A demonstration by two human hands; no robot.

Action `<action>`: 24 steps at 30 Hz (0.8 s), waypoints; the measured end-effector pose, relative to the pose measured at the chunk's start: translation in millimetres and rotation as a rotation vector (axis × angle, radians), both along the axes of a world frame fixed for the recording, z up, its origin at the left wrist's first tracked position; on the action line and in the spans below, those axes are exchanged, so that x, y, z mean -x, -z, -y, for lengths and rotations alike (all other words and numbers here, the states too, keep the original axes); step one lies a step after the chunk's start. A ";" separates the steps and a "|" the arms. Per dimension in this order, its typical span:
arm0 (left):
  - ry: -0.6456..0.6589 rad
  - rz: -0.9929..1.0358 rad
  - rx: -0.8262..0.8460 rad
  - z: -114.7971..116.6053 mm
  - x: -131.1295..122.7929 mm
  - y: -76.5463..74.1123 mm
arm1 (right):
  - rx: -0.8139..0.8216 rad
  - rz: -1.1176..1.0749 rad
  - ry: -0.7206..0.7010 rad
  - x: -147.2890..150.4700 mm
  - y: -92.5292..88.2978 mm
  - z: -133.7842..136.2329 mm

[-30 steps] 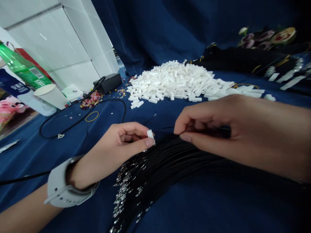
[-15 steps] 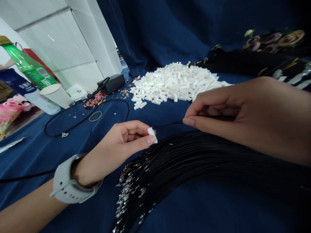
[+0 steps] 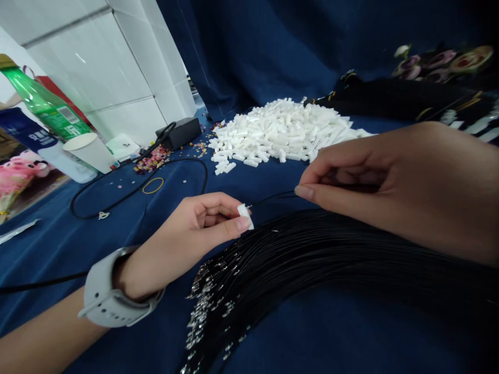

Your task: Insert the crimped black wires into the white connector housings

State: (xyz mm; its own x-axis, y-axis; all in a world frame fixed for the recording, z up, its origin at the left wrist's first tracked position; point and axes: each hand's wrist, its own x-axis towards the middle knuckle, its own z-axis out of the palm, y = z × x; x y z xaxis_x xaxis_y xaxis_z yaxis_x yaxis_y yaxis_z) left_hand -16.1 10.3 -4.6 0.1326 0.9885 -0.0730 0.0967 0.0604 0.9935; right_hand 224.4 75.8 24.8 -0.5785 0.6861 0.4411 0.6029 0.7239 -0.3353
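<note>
My left hand (image 3: 206,221), with a pale watch strap at its wrist, pinches a small white tube-shaped piece (image 3: 245,216) between thumb and fingers. To the right, my right hand (image 3: 374,182) is closed on a thin black cord (image 3: 275,196). The cord's near end, with a tiny metallic tip, reaches toward the white piece; whether it passes into it I cannot tell. Below both hands lies a thick bundle of black cords (image 3: 331,249) with silvery metal ends (image 3: 202,317). Behind them rises a heap of similar white pieces (image 3: 276,132).
A black box (image 3: 181,133) with a looping cable, small coloured beads (image 3: 154,158) and a yellow rubber band (image 3: 153,185) lie on the blue cloth (image 3: 117,228). A paper cup (image 3: 89,150) and a green bottle (image 3: 47,104) stand left. Artificial flowers (image 3: 440,62) are at back right.
Both hands keep their grips and have hardly moved. The cord's metallic tip now shows more plainly just beside the white piece.
</note>
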 end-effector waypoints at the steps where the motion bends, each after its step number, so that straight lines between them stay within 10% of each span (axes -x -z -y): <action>1: -0.001 -0.003 0.001 -0.3 -0.1 -0.1 | 0.001 0.001 0.003 0.0 -0.4 0.5; 24: 0.004 -0.427 -0.153 14.9 -18.3 -6.2 | -0.103 0.183 -0.311 7.8 28.3 24.9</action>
